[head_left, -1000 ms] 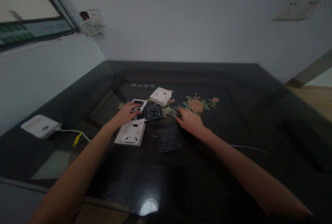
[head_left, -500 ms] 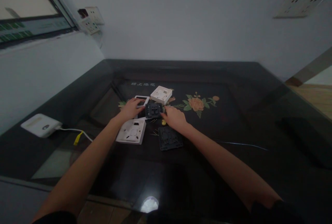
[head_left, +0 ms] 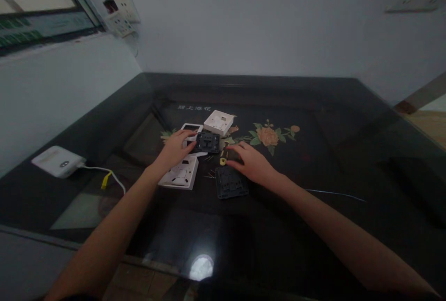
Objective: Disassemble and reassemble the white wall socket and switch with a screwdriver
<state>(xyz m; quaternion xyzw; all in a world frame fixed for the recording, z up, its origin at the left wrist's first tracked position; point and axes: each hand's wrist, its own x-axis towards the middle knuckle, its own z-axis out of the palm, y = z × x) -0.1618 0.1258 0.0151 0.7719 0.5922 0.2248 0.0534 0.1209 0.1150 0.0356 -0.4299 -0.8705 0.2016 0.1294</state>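
My left hand (head_left: pixel 176 149) grips the left edge of a black socket module (head_left: pixel 208 143) between thumb and fingers. My right hand (head_left: pixel 252 162) has thumb and index finger apart, beside a small yellow-and-black screwdriver (head_left: pixel 223 161). Whether the thumb touches the screwdriver is hard to see. A second black module (head_left: pixel 231 183) lies nearer to me. White square back boxes lie around: one box (head_left: pixel 219 122) behind the held module, another box (head_left: pixel 183 174) below my left hand. A white frame (head_left: pixel 192 127) is partly hidden by my left fingers.
Several small screws (head_left: pixel 210 173) lie between the near box and near module. To the left is a white device (head_left: pixel 58 161) with a cable and yellow tag (head_left: pixel 106 180). A thin wire (head_left: pixel 336 193) lies right on the glossy black table (head_left: pixel 223 226). Wall sockets (head_left: pixel 126 9) are behind.
My right hand has let go of the black module and moved right and slightly nearer, beside the screwdriver, which shows more now. My left hand stays at the module. The view has shifted slightly.
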